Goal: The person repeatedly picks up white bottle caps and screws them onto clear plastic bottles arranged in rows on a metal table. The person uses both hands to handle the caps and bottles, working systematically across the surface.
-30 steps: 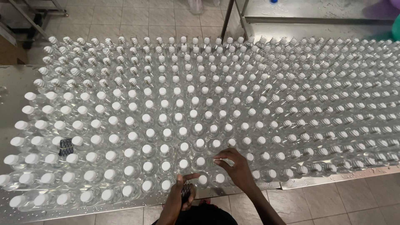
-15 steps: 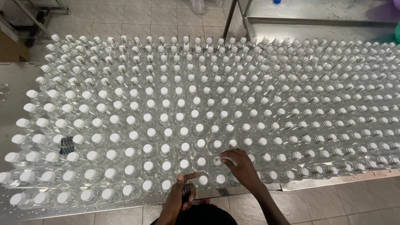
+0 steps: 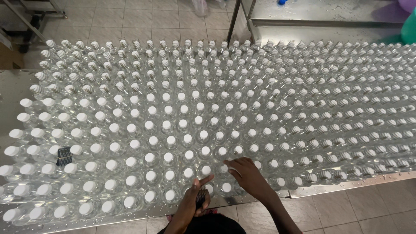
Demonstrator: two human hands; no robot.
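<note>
Right hand (image 3: 249,173) has slid left off the edge bottles onto a capped bottle (image 3: 225,168), fingers spread on top; left hand (image 3: 195,200) unchanged, gripping a dark tool (image 3: 200,197) at the table (image 3: 346,187) edge, index out.

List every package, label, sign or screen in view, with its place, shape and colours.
No signs, screens or readable labels show.
Clear bottles with white caps: round, packed in rows, covering the steel table.
Small dark patterned object: among the bottles at the left; kind unclear.
Blue cap: on the far steel shelf.
Right hand: on the near-row bottles.
Left hand: at the table edge, holding a small dark thing.
</note>
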